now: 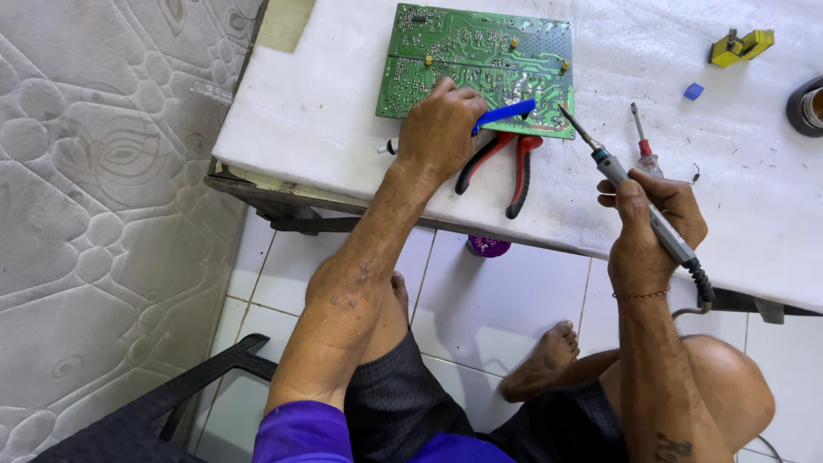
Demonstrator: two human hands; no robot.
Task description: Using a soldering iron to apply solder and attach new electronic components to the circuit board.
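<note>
Left grip: left hand (439,129) fingers curled, pinching a blue desoldering pump (504,114) at the near edge of the circuit board (476,60); likely kept by the joints for quick suction.
Right grip: right hand (649,225) closed pen-style on the soldering iron (630,190), right of the board.
Iron axis: long axis diagonal, tip up-left, at the board's near-right corner; cable trails off the worktop (326,103).
Pump axis: roughly parallel to the board's near edge, nozzle right.
Pliers (506,163): red-handled, just below the board, partly under the pump.
Screwdriver (643,141): right of the board, idle.
Yellow clip (741,47): far right of the board.
</note>
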